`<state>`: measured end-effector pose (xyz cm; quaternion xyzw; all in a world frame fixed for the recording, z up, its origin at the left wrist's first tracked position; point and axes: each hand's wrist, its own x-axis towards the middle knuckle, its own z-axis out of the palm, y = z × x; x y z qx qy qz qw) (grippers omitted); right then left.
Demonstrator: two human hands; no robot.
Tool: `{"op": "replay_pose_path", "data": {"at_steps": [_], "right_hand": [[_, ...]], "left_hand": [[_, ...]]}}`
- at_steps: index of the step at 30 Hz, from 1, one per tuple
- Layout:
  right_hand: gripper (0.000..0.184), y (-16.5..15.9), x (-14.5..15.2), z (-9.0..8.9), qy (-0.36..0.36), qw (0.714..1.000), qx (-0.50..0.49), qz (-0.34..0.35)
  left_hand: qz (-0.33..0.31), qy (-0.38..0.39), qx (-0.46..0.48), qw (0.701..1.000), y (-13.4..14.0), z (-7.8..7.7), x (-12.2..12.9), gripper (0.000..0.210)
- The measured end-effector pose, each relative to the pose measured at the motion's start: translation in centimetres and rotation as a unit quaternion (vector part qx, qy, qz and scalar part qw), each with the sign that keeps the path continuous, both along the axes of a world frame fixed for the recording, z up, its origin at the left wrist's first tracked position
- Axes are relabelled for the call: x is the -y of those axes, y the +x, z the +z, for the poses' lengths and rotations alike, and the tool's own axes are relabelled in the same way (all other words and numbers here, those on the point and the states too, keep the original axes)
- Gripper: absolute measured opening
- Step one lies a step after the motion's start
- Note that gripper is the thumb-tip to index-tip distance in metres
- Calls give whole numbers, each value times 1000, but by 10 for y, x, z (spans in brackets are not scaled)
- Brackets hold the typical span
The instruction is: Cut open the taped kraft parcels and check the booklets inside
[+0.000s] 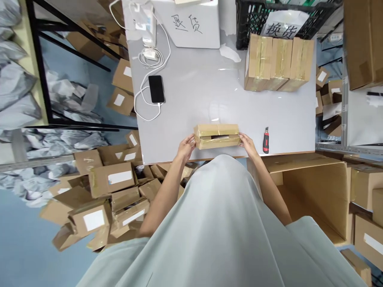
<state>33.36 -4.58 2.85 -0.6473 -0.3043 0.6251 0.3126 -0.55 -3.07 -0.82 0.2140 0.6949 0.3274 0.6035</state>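
A small taped cardboard box (218, 129) lies near the front edge of the pale table (191, 95), with a dark gap in the side that faces me. My left hand (186, 146) grips its left end. At the opposite end, my right hand (247, 142) has its fingers closed on the box's corner. To the right of that hand, a red and black utility knife (266, 140) rests on the tabletop with its tip pointing away from me.
Three taped boxes (275, 63) stand in a row at the back right, before a black crate (248, 24). A phone (156, 89) on a white cable lies at left. Many cartons (112, 177) are heaped on the floor at left; a large open carton (314, 195) stands at right.
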Motion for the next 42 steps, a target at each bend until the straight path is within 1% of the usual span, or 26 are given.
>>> {"op": "replay_pose_path", "data": {"at_steps": [4, 7, 8, 10, 12, 14, 16, 17, 19, 21, 23, 25, 27, 30, 35, 37, 40, 41, 42], "right_hand": [[65, 17, 10, 10, 37, 999, 36, -9], [71, 23, 19, 13, 35, 997, 61, -23], [72, 23, 21, 14, 35, 997, 66, -21], [75, 21, 27, 17, 42, 996, 74, -14], [76, 18, 32, 22, 54, 994, 92, -16], [74, 15, 38, 28, 64, 990, 119, -24], [67, 12, 43, 34, 68, 986, 150, -30], [62, 11, 46, 37, 68, 984, 162, -30], [55, 10, 49, 40, 69, 981, 180, -31], [52, 8, 52, 41, 68, 979, 191, -30], [51, 8, 56, 40, 65, 978, 198, -29], [50, 8, 61, 38, 62, 978, 197, -26], [49, 10, 68, 36, 60, 979, 192, -20], [47, 12, 78, 31, 49, 980, 192, -9], [35, 9, 87, 20, 40, 976, 214, 9], [31, 5, 86, 16, 43, 967, 247, 31], [30, -1, 82, 12, 38, 951, 299, 68], [31, -3, 81, 10, 35, 948, 308, 74], [30, -4, 79, 10, 32, 946, 313, 77]], "left_hand": [[-22, -5, 16, 1000, 37, -23, -15, 56], [-40, 4, 13, 999, 59, -30, -27, 53], [-45, 11, 9, 999, 63, -29, -30, 53], [-52, 33, -1, 998, 62, -22, -35, 51], [-55, 62, -8, 996, 54, -9, -37, 50], [-86, 115, -15, 989, 45, 7, -38, 52], [-165, 187, -30, 968, 39, 23, -40, 61], [-218, 226, -49, 948, 38, 31, -41, 66], [-325, 290, -107, 894, 41, 43, -47, 70], [-405, 332, -175, 834, 46, 52, -55, 62], [-455, 346, -226, 789, 51, 58, -64, 56], [-491, 342, -255, 759, 53, 62, -71, 58], [-521, 340, -265, 737, 54, 65, -76, 60], [-540, 353, -258, 719, 53, 67, -82, 59], [-539, 368, -259, 712, 54, 62, -92, 64], [-541, 366, -267, 708, 56, 61, -97, 63], [-542, 355, -276, 710, 59, 60, -103, 57], [-546, 354, -277, 707, 60, 60, -104, 58], [-554, 357, -277, 700, 61, 60, -104, 66]]}}
